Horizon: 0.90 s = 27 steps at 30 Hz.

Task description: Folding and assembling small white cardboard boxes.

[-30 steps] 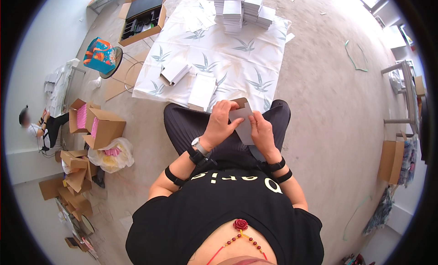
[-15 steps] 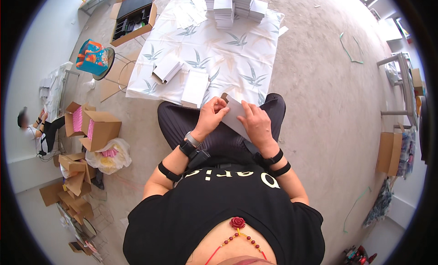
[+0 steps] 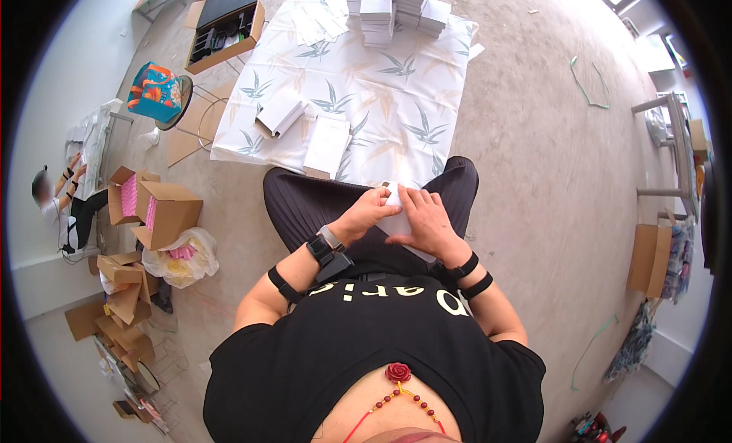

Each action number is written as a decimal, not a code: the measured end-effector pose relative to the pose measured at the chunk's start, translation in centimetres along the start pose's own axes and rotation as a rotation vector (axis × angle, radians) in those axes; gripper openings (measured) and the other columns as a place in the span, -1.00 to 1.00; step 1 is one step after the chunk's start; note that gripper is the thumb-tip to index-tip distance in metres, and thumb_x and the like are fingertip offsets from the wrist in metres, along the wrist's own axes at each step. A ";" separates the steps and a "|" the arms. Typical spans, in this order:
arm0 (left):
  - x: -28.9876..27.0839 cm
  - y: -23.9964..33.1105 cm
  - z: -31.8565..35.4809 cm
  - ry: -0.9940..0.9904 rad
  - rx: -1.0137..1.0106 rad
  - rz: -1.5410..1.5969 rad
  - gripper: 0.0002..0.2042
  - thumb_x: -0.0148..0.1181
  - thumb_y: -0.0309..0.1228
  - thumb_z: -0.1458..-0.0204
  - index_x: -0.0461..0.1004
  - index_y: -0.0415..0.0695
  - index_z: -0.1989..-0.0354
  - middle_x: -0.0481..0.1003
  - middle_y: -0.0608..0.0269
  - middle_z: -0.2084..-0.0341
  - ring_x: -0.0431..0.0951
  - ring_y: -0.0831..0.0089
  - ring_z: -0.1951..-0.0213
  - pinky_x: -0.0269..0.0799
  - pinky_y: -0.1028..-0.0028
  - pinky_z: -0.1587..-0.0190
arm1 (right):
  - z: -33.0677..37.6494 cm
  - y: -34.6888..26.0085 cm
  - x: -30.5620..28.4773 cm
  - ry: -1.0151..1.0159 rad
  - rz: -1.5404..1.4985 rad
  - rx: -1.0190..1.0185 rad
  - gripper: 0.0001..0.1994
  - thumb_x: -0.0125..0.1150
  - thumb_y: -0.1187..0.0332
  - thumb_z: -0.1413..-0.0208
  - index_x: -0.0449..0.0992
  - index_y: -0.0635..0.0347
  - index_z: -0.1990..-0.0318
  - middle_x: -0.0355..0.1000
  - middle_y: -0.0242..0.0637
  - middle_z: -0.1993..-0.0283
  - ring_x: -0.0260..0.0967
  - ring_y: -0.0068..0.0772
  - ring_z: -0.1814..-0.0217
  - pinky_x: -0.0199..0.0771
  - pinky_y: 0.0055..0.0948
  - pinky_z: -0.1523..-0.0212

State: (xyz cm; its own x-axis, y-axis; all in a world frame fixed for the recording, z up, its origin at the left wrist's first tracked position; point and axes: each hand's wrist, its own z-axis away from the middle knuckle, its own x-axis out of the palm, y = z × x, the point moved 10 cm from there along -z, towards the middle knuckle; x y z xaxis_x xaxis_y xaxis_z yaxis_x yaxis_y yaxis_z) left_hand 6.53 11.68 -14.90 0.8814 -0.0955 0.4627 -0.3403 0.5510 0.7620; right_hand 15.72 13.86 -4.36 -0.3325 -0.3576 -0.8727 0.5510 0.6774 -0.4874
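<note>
A small white carton [image 3: 396,223] lies over my lap, in front of the table edge. My left hand [image 3: 366,214] pinches its far end between thumb and fingers. Across its right side rests my right hand [image 3: 427,223], with the fingers bent over the top and the thumb on the near face. Both hands hide much of the carton, so I cannot tell how its end flaps lie. On the table just beyond are a pale stack of flat cartons [image 3: 328,143] and another white carton piece [image 3: 281,115] with a darker end.
The table [image 3: 381,123] has a leaf-patterned cloth. White stacks [image 3: 377,20] and loose white sheets [image 3: 316,18] stand at its far end. Leftward are a black-filled brown box [image 3: 225,31], a bright bag [image 3: 155,91] on a stool, brown boxes [image 3: 171,210] and a seated person [image 3: 53,207].
Both hands have drawn the carton nearer to my body. My right fingers have shifted to its far end, beside my left fingers. The seated person at the left has moved their arms.
</note>
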 end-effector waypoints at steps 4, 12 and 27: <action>0.4 0.3 -0.4 0.048 0.016 0.071 -0.61 0.26 -0.48 -0.21 0.40 -0.25 -0.20 0.57 0.26 0.06 0.56 0.56 0.05 0.46 0.52 -0.07 | 0.2 -0.7 0.0 -0.001 0.172 0.023 0.11 0.60 -0.03 0.27 0.17 0.44 -0.40 0.29 0.00 -0.32 0.31 -0.05 -0.25 0.24 -0.20 -0.27; -0.8 4.6 -0.9 0.087 0.110 -0.020 -0.68 0.28 -0.51 -0.18 0.43 -0.25 -0.08 0.59 0.27 0.11 0.58 0.53 0.09 0.46 0.51 -0.05 | -1.9 0.4 -0.4 0.000 0.127 0.119 0.07 0.63 0.16 0.34 0.18 0.44 -0.37 0.34 0.00 -0.24 0.40 -0.04 -0.15 0.40 -0.25 -0.14; 1.9 8.8 1.2 0.066 0.248 0.314 -0.64 0.13 -0.32 -0.37 0.44 -0.20 -0.26 0.59 0.30 0.02 0.58 0.56 0.00 0.54 0.41 -0.13 | -3.1 4.3 -6.1 0.516 -0.577 0.292 0.05 0.62 0.12 0.15 0.12 0.39 -0.45 0.35 0.14 -0.32 0.36 -0.01 -0.37 0.39 -0.22 -0.33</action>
State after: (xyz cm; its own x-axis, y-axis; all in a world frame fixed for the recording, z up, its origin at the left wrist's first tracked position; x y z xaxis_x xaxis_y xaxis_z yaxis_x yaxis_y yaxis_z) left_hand 4.82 15.37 -6.73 0.7383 0.1036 0.6664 -0.6580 0.3276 0.6780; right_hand 17.71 20.91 -1.03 -0.8943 -0.2102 -0.3949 0.3389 0.2579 -0.9048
